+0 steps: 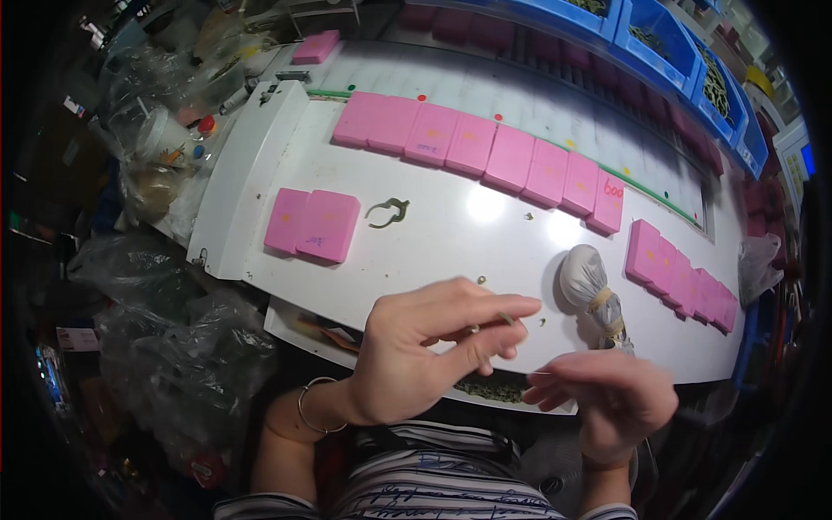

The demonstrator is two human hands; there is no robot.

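Above the table's near edge, my left hand (416, 351) has its thumb and fingers closed in a pinch. A small greenish piece (506, 319) shows at its fingertips; its exact kind is too small to tell. Lower and to the right, my right hand (611, 394) has its fingers bent and pressed together, slightly blurred. What it holds, if anything, I cannot make out. Just beyond the right hand lies a rounded bundle wrapped in whitish plastic (584, 276), bound with tan bands. Tiny greenish bits (482, 280) are scattered on the white tabletop (433, 251).
Pink blocks (468, 143) stand in a long row, with a pair (312, 225) at left and more (680, 273) at right. A dark green open ring clip (388, 212) lies near the pair. Blue bins (659, 43) stand at the back; clear plastic bags (186, 364) crowd the left.
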